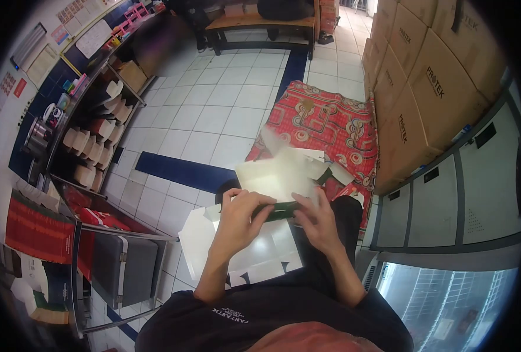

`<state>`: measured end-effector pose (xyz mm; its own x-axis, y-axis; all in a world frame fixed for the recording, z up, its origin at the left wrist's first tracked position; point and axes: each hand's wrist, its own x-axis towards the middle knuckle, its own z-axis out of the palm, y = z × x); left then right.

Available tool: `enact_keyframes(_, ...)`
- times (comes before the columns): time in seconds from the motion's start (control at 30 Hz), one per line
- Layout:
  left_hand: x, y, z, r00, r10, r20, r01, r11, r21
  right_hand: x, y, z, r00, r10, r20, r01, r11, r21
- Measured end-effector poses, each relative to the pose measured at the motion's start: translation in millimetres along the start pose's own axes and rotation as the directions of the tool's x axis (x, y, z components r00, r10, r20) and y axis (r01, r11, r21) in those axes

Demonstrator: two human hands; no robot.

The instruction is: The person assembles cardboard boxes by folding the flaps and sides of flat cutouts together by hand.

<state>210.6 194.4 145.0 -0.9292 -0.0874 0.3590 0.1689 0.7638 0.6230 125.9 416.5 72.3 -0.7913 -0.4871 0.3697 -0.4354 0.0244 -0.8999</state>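
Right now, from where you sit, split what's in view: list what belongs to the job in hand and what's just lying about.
Likely part of the job:
- white box, part folded, being held
- white card sheet, spread out below it

Apparently just lying about:
- PROTEK cartons, stacked
- grey case
- wooden bench
- red patterned cloth

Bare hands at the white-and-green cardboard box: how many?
2: left hand at the left of the near green edge of the box, right hand at its right. Some fingertips are hidden.
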Motion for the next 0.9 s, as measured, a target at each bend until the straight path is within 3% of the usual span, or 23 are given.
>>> enact_keyframes(0.1, 3, 3, 1, 0.997, 0.052, 0.065, -0.052, 0.999, -0.009, 3, 2, 2, 0.997, 0.045, 0.07, -0.047, 0.998, 0.032)
enact_keyframes(0.17, 3, 0, 4, 0.997, 0.04, 0.072, -0.037, 0.998, -0.045, 0, 10, 10, 0.991, 0.086, -0.103, -0.077, 0.993, 0.086)
enact_keyframes(0.2, 2, 0, 4, 0.997, 0.039, 0.072, -0.036, 0.998, -0.045, -1, 8, 13, 0.991, 0.086, -0.102, -0.078, 0.993, 0.086)
enact_keyframes(0.27, 2, -1, 4, 0.996, 0.024, 0.085, -0.016, 0.995, -0.1, -2, 2, 18, 0.91, 0.289, -0.296, -0.226, 0.946, 0.231)
enact_keyframes(0.3, 3, -1, 4, 0.996, 0.023, 0.085, -0.015, 0.995, -0.1, -3, 1, 17, 0.927, 0.209, -0.311, -0.19, 0.978, 0.089)
enact_keyframes(0.4, 8, -1, 6, 0.994, 0.095, 0.062, -0.093, 0.995, -0.026, -1, -6, 23, 0.957, 0.068, -0.282, -0.082, 0.996, -0.038)
enact_keyframes(0.47, 10, -6, 5, 0.994, 0.097, 0.059, -0.096, 0.995, -0.011, -3, -7, 23, 0.952, 0.143, -0.269, -0.134, 0.99, 0.051)
enact_keyframes(0.53, 11, -4, 5, 0.994, 0.098, 0.056, -0.097, 0.995, -0.019, -3, -7, 20, 0.979, -0.028, -0.201, -0.002, 0.99, -0.144)
enact_keyframes(0.73, 11, -7, 4, 0.985, 0.159, 0.068, -0.158, 0.987, -0.018, 2, -21, 14, 0.999, 0.006, -0.034, -0.009, 0.997, -0.081)
enact_keyframes(0.8, 9, -3, 7, 0.979, 0.182, 0.091, -0.18, 0.983, -0.029, -2, -1, 20, 0.997, -0.011, -0.077, 0.002, 0.993, -0.116)
enact_keyframes(0.87, 7, 15, 18, 0.965, 0.121, -0.232, -0.161, 0.974, -0.162, -2, 6, 18, 0.993, -0.03, -0.114, 0.012, 0.988, -0.154)
enact_keyframes(0.9, 3, 9, 19, 0.94, 0.134, -0.313, -0.195, 0.965, -0.173, 2, 5, 15, 0.97, 0.019, -0.242, -0.046, 0.994, -0.104)
